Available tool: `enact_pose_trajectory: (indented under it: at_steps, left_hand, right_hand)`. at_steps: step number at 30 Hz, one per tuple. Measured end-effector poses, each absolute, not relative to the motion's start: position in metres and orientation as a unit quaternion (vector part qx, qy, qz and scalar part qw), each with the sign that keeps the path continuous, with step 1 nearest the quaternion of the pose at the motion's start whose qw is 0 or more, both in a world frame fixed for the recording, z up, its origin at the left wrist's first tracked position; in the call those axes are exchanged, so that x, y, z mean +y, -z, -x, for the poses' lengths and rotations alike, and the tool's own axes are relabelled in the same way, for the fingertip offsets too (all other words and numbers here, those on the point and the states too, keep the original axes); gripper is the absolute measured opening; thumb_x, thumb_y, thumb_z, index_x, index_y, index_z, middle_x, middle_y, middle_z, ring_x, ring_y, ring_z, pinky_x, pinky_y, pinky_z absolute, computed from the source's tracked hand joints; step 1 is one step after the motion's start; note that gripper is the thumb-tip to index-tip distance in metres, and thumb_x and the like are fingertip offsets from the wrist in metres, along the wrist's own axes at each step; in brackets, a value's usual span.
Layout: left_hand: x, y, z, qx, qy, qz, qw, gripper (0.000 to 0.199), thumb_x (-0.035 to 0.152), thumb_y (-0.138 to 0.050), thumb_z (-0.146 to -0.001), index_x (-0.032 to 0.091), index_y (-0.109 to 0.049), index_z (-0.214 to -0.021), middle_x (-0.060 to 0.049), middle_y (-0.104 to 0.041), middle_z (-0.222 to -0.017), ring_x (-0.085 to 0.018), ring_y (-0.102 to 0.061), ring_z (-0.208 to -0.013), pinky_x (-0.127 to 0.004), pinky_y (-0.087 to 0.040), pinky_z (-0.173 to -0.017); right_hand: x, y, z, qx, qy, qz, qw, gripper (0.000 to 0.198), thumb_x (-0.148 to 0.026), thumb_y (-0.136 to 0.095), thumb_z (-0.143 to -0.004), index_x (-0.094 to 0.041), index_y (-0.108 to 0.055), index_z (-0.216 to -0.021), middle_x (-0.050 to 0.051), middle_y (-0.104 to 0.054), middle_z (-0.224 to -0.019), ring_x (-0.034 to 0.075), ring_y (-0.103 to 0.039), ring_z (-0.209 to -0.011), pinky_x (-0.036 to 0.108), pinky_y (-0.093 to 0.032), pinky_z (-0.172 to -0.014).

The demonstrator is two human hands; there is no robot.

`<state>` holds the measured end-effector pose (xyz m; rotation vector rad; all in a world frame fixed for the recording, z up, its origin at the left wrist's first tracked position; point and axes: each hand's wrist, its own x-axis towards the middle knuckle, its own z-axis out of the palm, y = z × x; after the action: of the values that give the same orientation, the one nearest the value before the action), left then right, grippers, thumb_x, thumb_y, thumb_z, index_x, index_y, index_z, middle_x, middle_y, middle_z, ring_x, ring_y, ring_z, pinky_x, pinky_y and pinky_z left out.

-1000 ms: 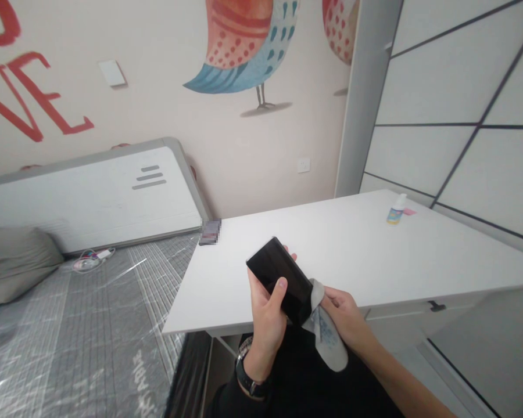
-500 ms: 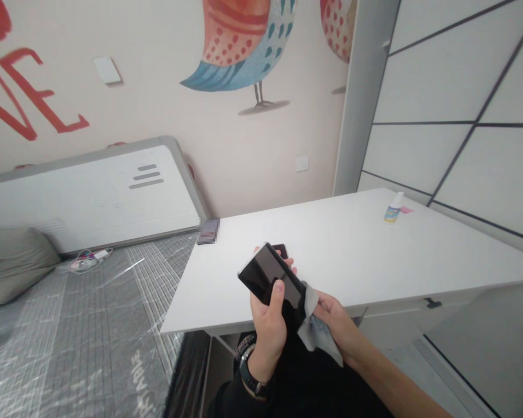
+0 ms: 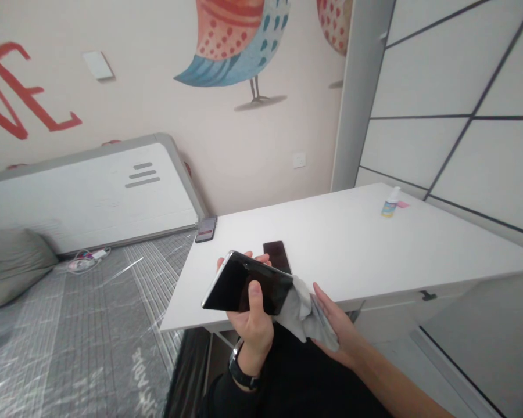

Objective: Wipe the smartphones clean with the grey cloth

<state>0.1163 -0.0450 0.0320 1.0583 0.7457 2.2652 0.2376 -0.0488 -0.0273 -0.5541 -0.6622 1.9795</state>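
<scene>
The left hand (image 3: pixel 253 316) was closed around a black phone (image 3: pixel 247 289), thumb pressed on the dark glass and fingertips curling over the far edge, so that the phone lay nearly flat and tilted slightly, just over the near edge of the white table (image 3: pixel 353 244). A watch (image 3: pixel 240 371) sat on that wrist below the hand. Well to the left of the hand lay a bed with a grey mattress under clear plastic (image 3: pixel 82 325), a grey pillow (image 3: pixel 13 267) at its far left, a white headboard (image 3: pixel 91 194) behind it and a small tangle of cable (image 3: pixel 87 258) near the headboard's foot. Beyond the hand and a little left, a small dark device (image 3: pixel 206 228) rested at the table's far corner. Just behind the held phone, a second dark phone (image 3: pixel 276 255) lay flat on the table. Directly right of the left hand, the right hand (image 3: pixel 331 319) was spread fairly flat, palm up, with a grey cloth (image 3: pixel 303 310) draped over its fingers and bunched against the right end of the held phone, touching it. Further right and well beyond both hands, a small bottle (image 3: pixel 390 203) stood upright near the table's far side, by the panelled wall (image 3: pixel 453 104). A painted bird (image 3: pixel 239 40) showed on the wall above the hands.
</scene>
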Motion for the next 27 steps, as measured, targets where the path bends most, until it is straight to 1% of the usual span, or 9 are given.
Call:
enact_pose_trajectory:
  at_steps: [3, 6, 9, 11, 12, 15, 20, 24, 27]
  left_hand:
    - [-0.048, -0.033, -0.116, 0.295, -0.823, -0.393, 0.284, 0.063, 0.034, -0.071, -0.096, 0.033, -0.044, -0.153, -0.005, -0.079, -0.114, -0.023, -0.078, -0.101, -0.038, -0.064, -0.093]
    - [-0.051, -0.034, -0.116, 0.293, -0.821, -0.4, 0.283, 0.064, 0.033, -0.071, -0.096, 0.032, -0.044, -0.154, -0.005, -0.08, -0.111, -0.022, -0.08, -0.096, -0.034, -0.065, -0.088]
    - [-0.052, -0.034, -0.116, 0.296, -0.817, -0.412, 0.275, 0.062, 0.031, -0.07, -0.097, 0.035, -0.044, -0.153, -0.003, -0.08, -0.113, -0.021, -0.079, -0.1, -0.034, -0.063, -0.093]
    - [-0.053, -0.033, -0.115, 0.307, -0.812, -0.418, 0.268, 0.064, 0.03, -0.07, -0.096, 0.036, -0.042, -0.154, -0.004, -0.079, -0.117, -0.021, -0.078, -0.101, -0.036, -0.063, -0.095]
    - [-0.054, -0.033, -0.115, 0.312, -0.81, -0.421, 0.263, 0.066, 0.03, -0.07, -0.096, 0.035, -0.041, -0.155, -0.004, -0.079, -0.117, -0.022, -0.078, -0.101, -0.037, -0.063, -0.094]
    - [-0.056, -0.035, -0.114, 0.31, -0.813, -0.425, 0.248, 0.065, 0.029, -0.069, -0.097, 0.032, -0.041, -0.155, -0.005, -0.08, -0.111, -0.023, -0.078, -0.101, -0.039, -0.064, -0.093]
    - [-0.061, -0.047, -0.116, 0.259, -0.836, -0.417, 0.244, 0.044, 0.025, -0.07, -0.096, 0.036, -0.06, -0.138, -0.001, -0.079, -0.115, -0.018, -0.079, -0.097, -0.033, -0.066, -0.09]
    - [-0.064, -0.053, -0.114, 0.258, -0.835, -0.423, 0.238, 0.046, 0.022, -0.069, -0.097, 0.037, -0.06, -0.139, -0.001, -0.079, -0.115, -0.017, -0.079, -0.096, -0.032, -0.066, -0.089]
    - [-0.066, -0.055, -0.113, 0.268, -0.839, -0.417, 0.226, 0.047, 0.025, -0.071, -0.095, 0.038, -0.06, -0.139, 0.0, -0.079, -0.112, -0.018, -0.079, -0.092, -0.034, -0.067, -0.086]
  right_hand:
    - [-0.051, 0.021, -0.239, -0.278, -0.816, 0.211, 0.461, 0.042, -0.043, -0.08, -0.079, -0.021, -0.077, -0.114, 0.007, -0.083, -0.106, 0.027, -0.076, -0.108, 0.035, -0.058, -0.097]
    - [-0.052, 0.019, -0.24, -0.282, -0.822, 0.195, 0.454, 0.052, -0.031, -0.081, -0.07, -0.021, -0.075, -0.121, 0.006, -0.081, -0.115, 0.026, -0.075, -0.109, 0.032, -0.057, -0.096]
    - [-0.05, 0.022, -0.239, -0.273, -0.826, 0.196, 0.453, 0.04, -0.033, -0.078, -0.077, -0.022, -0.077, -0.115, 0.004, -0.082, -0.113, 0.025, -0.075, -0.11, 0.032, -0.056, -0.099]
    - [-0.048, 0.027, -0.236, -0.265, -0.826, 0.202, 0.454, 0.03, -0.04, -0.075, -0.084, -0.022, -0.079, -0.107, 0.005, -0.083, -0.108, 0.026, -0.075, -0.111, 0.034, -0.056, -0.101]
    - [-0.047, 0.03, -0.235, -0.261, -0.827, 0.204, 0.454, 0.029, -0.044, -0.073, -0.086, -0.022, -0.079, -0.104, 0.005, -0.083, -0.106, 0.027, -0.075, -0.111, 0.036, -0.057, -0.102]
    - [-0.046, 0.038, -0.231, -0.246, -0.831, 0.206, 0.454, 0.031, -0.05, -0.072, -0.088, -0.022, -0.081, -0.1, 0.006, -0.084, -0.103, 0.028, -0.075, -0.111, 0.038, -0.057, -0.103]
    - [-0.053, 0.047, -0.23, -0.223, -0.838, 0.2, 0.456, 0.034, -0.05, -0.076, -0.084, -0.02, -0.08, -0.099, 0.008, -0.084, -0.104, 0.029, -0.075, -0.114, 0.041, -0.055, -0.109]
    - [-0.056, 0.049, -0.233, -0.22, -0.836, 0.197, 0.463, 0.031, -0.046, -0.076, -0.084, -0.022, -0.08, -0.103, 0.007, -0.084, -0.103, 0.03, -0.076, -0.112, 0.044, -0.056, -0.108]
    - [-0.054, 0.047, -0.231, -0.221, -0.836, 0.189, 0.465, 0.041, -0.055, -0.076, -0.082, -0.022, -0.08, -0.105, 0.009, -0.083, -0.109, 0.033, -0.074, -0.118, 0.048, -0.052, -0.112]
